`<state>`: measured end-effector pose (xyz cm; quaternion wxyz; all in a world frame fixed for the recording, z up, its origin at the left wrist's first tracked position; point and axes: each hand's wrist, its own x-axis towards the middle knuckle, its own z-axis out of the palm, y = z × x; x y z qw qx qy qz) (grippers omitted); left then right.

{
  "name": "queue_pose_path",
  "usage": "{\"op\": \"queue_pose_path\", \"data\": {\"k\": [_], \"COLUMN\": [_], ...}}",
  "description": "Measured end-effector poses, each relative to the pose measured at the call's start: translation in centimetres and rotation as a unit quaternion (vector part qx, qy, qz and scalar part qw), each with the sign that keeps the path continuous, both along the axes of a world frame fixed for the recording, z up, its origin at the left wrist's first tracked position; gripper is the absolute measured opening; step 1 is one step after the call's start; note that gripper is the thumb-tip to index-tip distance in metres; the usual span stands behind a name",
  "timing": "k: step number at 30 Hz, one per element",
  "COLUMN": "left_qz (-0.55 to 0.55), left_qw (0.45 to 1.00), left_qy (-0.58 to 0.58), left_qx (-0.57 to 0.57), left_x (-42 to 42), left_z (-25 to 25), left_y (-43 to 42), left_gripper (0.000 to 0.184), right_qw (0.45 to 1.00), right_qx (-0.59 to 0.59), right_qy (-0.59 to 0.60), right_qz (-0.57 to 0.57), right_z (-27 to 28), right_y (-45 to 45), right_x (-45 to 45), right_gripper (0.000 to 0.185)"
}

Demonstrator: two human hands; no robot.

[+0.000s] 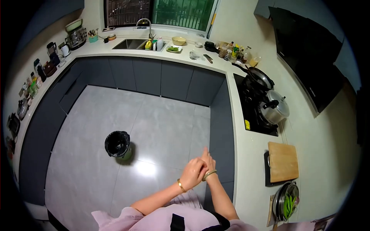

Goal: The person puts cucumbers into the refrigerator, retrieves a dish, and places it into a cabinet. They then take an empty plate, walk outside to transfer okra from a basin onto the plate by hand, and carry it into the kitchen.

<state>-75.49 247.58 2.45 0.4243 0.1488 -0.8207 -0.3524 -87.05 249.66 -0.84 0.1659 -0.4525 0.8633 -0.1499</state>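
Observation:
Both of my hands are together in front of my body, above the floor near the right-hand cabinets. My left hand (194, 174), with a gold bracelet (180, 185) at its wrist, has its fingers curled in against the back of my right hand, close to the wrist. What those fingers grip, if anything, is hidden. My right hand (208, 161) points forward with fingers stretched out and holds nothing I can see. A greenish bangle (209, 175) circles the right wrist, just beside the left fingers.
A black-lined bin (117, 144) stands on the floor, left of my hands. The counter (250, 154) to my right carries a hob with a wok (260, 78) and pressure cooker (275, 107), a cutting board (283, 161) and a bowl of green peppers (289, 206). A sink (131, 44) lies ahead.

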Motion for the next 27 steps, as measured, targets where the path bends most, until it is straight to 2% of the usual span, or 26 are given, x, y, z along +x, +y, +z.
{"op": "queue_pose_path", "data": {"k": [2,3,4,6,8,9,11,12,13,14,15,16,17,18,19,21,22,23,24,26,27], "left_qz": [0.041,0.038,0.042,0.067,0.041,0.024,0.047,0.089,0.12,0.151,0.162,0.165,0.152,0.131,0.149,0.133,0.108,0.143,0.14,0.127,0.125], "left_qw": [0.997,0.998,0.998,0.998,0.998,1.0,0.998,0.994,0.991,0.985,0.984,0.984,0.986,0.988,0.987,0.986,0.986,0.98,0.972,0.974,0.977], "left_qy": [-0.017,-0.008,-0.01,-0.006,0.014,0.013,0.017,0.022,0.04,0.076,0.05,0.043,0.024,0.006,0.045,0.048,0.055,0.099,0.118,0.062,0.078], "left_qx": [0.067,0.049,0.04,-0.004,-0.036,-0.012,0.04,0.052,0.048,0.037,0.062,0.044,0.063,0.08,0.045,0.085,0.115,0.095,0.146,0.175,0.152], "left_x": [-3.6,-5.5,-7.2,-10.9,-14.2,-15.1,-17.0,-18.4,-19.4,-20.9,-21.4,-22.1,-22.8,-23.6,-25.9,-27.5,-28.4,-28.5,-30.3,-32.5,-33.0], "left_z": [-0.9,-1.2,-1.1,-0.7,-0.4,1.1,2.2,2.1,2.0,0.8,1.4,1.3,1.0,0.5,-0.1,-1.3,-1.3,0.1,-1.7,-2.4,-1.5], "left_y": [-3.6,-5.8,-7.5,-10.9,-14.0,-15.1,-18.1,-20.1,-22.2,-24.4,-25.6,-26.7,-27.8,-28.8,-29.1,-32.3,-34.4,-36.2,-38.8,-42.8,-44.4], "left_gripper": [0.014,0.014,0.014,0.012,0.011,0.011,0.013,0.013,0.014,0.013,0.013,0.012,0.012,0.012,0.013,0.013,0.013,0.013,0.014,0.014,0.012], "right_qw": [0.999,0.999,0.998,1.0,0.997,0.994,0.96,0.855,0.874,0.916,0.945,0.971,0.967,0.972,0.974,0.988,0.935,0.786,0.824,0.89,0.975], "right_qx": [-0.027,-0.015,-0.023,-0.002,0.015,-0.06,-0.131,-0.085,-0.097,-0.114,-0.138,-0.166,-0.188,-0.182,-0.176,-0.124,-0.131,-0.144,-0.15,-0.146,-0.158], "right_qy": [0.034,-0.049,-0.051,-0.001,-0.017,0.042,-0.182,-0.435,-0.434,-0.371,-0.296,-0.147,-0.107,-0.045,0.018,-0.016,-0.329,-0.601,-0.544,-0.423,-0.154], "right_qz": [-0.012,-0.018,-0.014,-0.031,-0.068,-0.077,-0.167,-0.269,-0.197,-0.104,-0.019,0.091,0.132,0.139,0.142,0.087,0.036,-0.019,-0.039,-0.086,-0.002], "right_z": [-1.0,0.1,0.3,0.7,-3.6,-2.4,6.2,9.2,6.5,4.9,3.2,2.8,0.7,0.0,-1.2,-3.4,-6.1,-8.3,-7.1,-4.3,-1.8], "right_y": [-2.6,-4.4,-6.5,-10.9,-16.2,-17.2,-19.6,-21.6,-23.4,-24.8,-26.4,-27.5,-29.2,-30.9,-32.5,-35.2,-37.1,-39.0,-40.7,-44.3,-45.1], "right_x": [-2.6,-4.0,-5.7,-9.4,-15.0,-15.1,-14.4,-14.8,-17.3,-18.8,-20.2,-21.2,-23.4,-24.8,-26.6,-29.8,-32.2,-34.6,-34.9,-35.0,-33.4], "right_gripper": [0.06,0.068,0.068,0.067,0.057,0.058,0.06,0.058,0.056,0.056,0.056,0.058,0.063,0.06,0.057,0.054,0.053,0.057,0.053,0.045,0.055]}}
